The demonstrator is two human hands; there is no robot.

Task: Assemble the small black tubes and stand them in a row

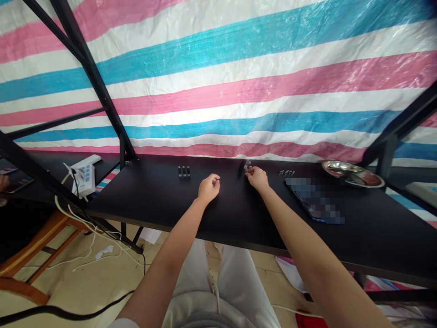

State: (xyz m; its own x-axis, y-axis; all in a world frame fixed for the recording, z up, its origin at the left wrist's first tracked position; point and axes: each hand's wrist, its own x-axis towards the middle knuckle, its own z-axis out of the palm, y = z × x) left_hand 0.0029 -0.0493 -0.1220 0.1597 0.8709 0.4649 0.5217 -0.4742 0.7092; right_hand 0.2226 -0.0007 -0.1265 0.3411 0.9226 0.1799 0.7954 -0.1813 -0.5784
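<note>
My left hand (209, 187) hovers at the middle of the black table (153, 191), fingers curled together. A small dark bit shows at its fingertips, too small to name. Farther right, the fingers of my right hand (258, 177) are pinched on a small silvery piece (247, 166), beside a small upright black thing (242, 167); the fingers partly cover this spot. Three short black cylinders with pale ends (184, 171) stand in a row left of my left hand. To the right of my right hand lie several small silvery pieces (286, 172).
A phone-like dark slab (303, 200), partly pixelated, lies on the right. Behind it is a shiny metal dish (375, 181) with compartments. Black frame posts (99, 91) flank the table, and a striped sheet (218, 100) hangs behind. A power strip (85, 180) and cables are at left.
</note>
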